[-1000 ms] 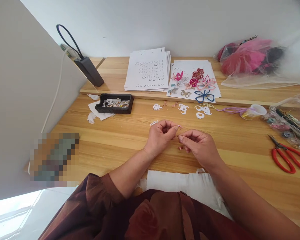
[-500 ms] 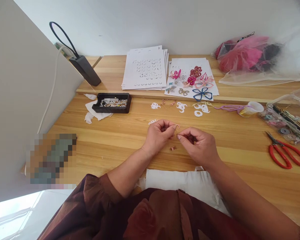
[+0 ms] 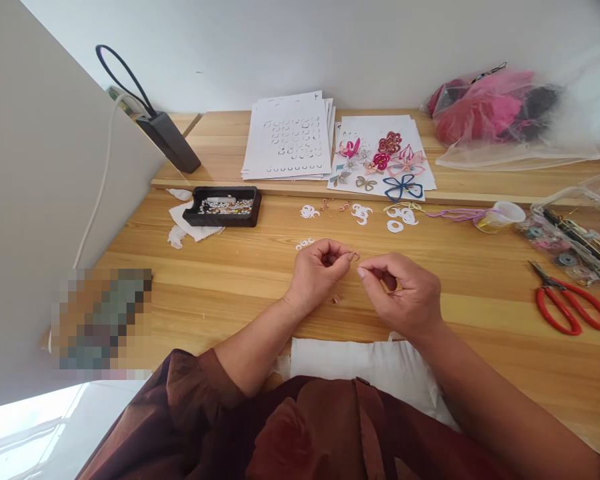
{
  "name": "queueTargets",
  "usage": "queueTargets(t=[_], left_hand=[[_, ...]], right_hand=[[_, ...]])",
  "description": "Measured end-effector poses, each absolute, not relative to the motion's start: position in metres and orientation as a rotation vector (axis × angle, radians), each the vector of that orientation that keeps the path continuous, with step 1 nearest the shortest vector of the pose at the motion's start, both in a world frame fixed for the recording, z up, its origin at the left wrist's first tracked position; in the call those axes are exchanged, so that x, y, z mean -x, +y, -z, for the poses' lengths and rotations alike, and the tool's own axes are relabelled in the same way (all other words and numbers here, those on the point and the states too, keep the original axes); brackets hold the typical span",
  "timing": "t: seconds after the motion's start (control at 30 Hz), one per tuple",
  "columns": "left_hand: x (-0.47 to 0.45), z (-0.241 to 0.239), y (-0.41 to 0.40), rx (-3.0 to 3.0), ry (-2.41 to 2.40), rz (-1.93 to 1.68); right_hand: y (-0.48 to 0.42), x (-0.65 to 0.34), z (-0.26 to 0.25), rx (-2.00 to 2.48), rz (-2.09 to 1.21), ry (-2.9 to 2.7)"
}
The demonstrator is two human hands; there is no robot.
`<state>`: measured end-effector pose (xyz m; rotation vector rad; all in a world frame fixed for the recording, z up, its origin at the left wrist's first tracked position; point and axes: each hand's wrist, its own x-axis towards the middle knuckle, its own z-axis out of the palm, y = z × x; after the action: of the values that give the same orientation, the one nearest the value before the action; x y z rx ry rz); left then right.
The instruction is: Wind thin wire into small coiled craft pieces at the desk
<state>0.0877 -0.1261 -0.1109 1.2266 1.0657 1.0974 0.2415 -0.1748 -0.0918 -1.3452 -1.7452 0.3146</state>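
My left hand [image 3: 319, 272] pinches a tiny copper wire curl [image 3: 355, 256] between thumb and forefinger. My right hand [image 3: 403, 288] sits just to its right, fingers curled and closed, with nothing visible in them. A small copper wire piece [image 3: 336, 299] lies on the wooden table [image 3: 220, 300] below my hands. White paper curls [image 3: 305, 244] rest just beyond my left hand, and more paper and wire scraps [image 3: 361, 213] lie farther up the table.
A black tray of beads [image 3: 223, 217] sits on white cloth at the left. Paper sheets [image 3: 285, 137] and wire flowers on paper [image 3: 380, 160] lie on a raised shelf. Red-handled scissors [image 3: 567, 307] and a clear plastic box [image 3: 575, 230] lie right. A white cushion [image 3: 365, 363] is nearest me.
My right hand has drawn back rightward, away from the copper curl. The small copper piece on the table now lies farther left. The whole view has shifted slightly.
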Motion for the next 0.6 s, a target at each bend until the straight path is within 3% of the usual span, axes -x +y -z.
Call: queueTargets(t=[0.23,0.6], left_hand=[[-0.087,0.104,-0.132,-1.220,0.950,-0.818],[-0.083,0.102,-0.130,-1.106,0.718,-0.879]], right_hand=[[-0.165,-0.250,0.096,1.376,-0.480,-1.455],[-0.153,-0.251,0.102,1.324,-1.277,-1.016]])
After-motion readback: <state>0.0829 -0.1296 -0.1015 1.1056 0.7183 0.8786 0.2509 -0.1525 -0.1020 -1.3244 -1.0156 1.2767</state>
